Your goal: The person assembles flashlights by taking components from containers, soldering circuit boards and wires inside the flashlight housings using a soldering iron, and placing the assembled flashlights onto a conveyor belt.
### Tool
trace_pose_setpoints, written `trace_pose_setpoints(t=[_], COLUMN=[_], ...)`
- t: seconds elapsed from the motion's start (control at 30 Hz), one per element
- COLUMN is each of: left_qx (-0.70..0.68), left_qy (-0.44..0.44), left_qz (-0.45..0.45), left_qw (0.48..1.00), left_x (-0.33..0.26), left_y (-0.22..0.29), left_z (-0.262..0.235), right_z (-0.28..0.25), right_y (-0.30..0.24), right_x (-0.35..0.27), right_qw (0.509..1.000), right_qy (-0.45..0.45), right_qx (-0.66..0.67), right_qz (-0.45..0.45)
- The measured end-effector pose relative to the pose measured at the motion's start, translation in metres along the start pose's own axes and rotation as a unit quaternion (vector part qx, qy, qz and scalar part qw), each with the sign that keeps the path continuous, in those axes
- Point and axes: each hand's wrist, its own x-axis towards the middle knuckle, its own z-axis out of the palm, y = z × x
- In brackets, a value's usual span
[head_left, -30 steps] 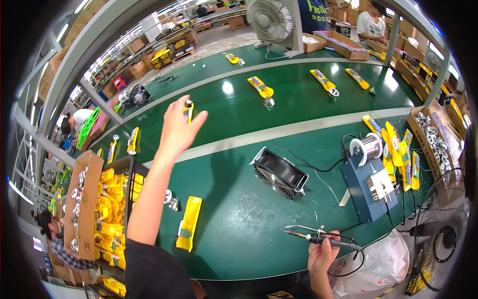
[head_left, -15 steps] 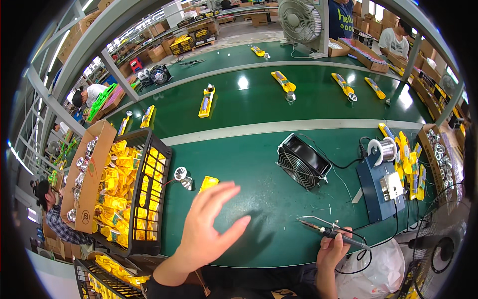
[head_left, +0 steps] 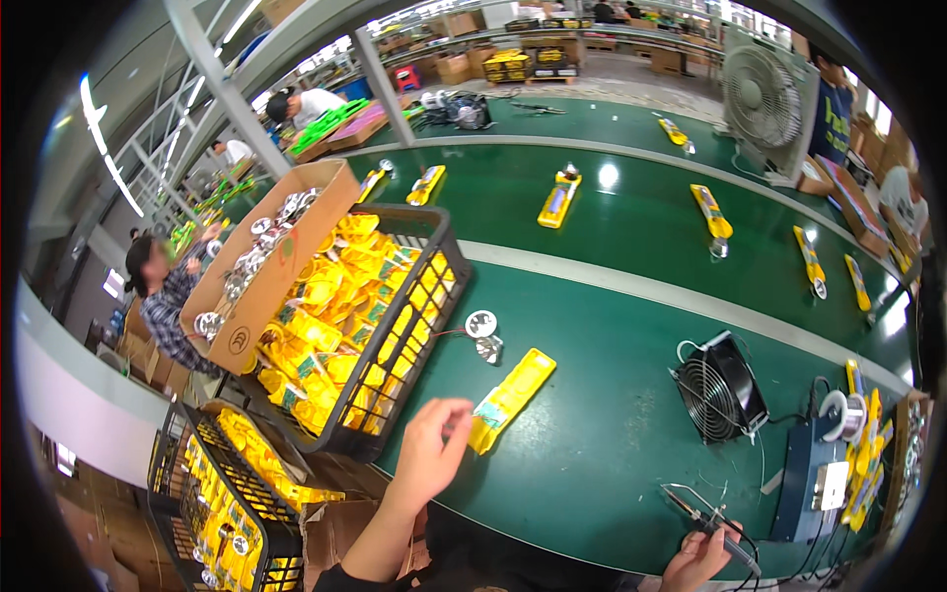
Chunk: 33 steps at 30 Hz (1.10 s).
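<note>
My left hand [head_left: 430,452] is beside the near end of a yellow plastic casing [head_left: 513,397] that lies slanted on the green bench. Its fingers are loosely bent, with a gap at the thumb and nothing visible in them; whether they touch the casing is unclear. Two small silvery reflector cups, one a round reflector [head_left: 480,324] with thin wires, lie beyond the hand, next to the basket. At the bench's near edge on the right, my right hand [head_left: 696,558] grips a soldering iron [head_left: 734,549]. A thin bent metal tube runs alongside its tip.
A black basket [head_left: 449,235] of yellow casings stands left, with a cardboard box [head_left: 330,187] of reflectors. On the right are a small black fan [head_left: 723,390], a blue soldering station [head_left: 797,483] and a solder spool [head_left: 843,416]. Casings lie along the green belt [head_left: 641,212]. Co-workers sit beyond.
The view has turned left, bringing more of the baskets in. My left hand, spread over the casing before, has curled its fingers and uncovered most of it. My right hand still holds the soldering iron.
</note>
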Motion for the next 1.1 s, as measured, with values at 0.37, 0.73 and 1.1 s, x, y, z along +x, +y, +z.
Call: trace_pose_setpoints(t=[0.37,0.73,1.1], left_qx=[0.21,0.061,0.072], left_qy=[-0.052,-0.137,-0.146], left_qz=[-0.076,-0.027,-0.036], left_qw=[0.973,0.988,0.986], left_x=[0.081,-0.006,0.0], left_y=[-0.025,0.001,-0.007], left_z=[0.053,0.043,0.024], right_z=[0.026,0.025,0.024], right_y=[-0.014,-0.012,-0.004], right_x=[-0.005,-0.006,-0.004], right_qw=[0.963,0.993,0.994], right_qy=[0.018,0.031,0.049], right_qx=[-0.263,-0.113,-0.095], right_qz=[-0.058,-0.024,-0.031])
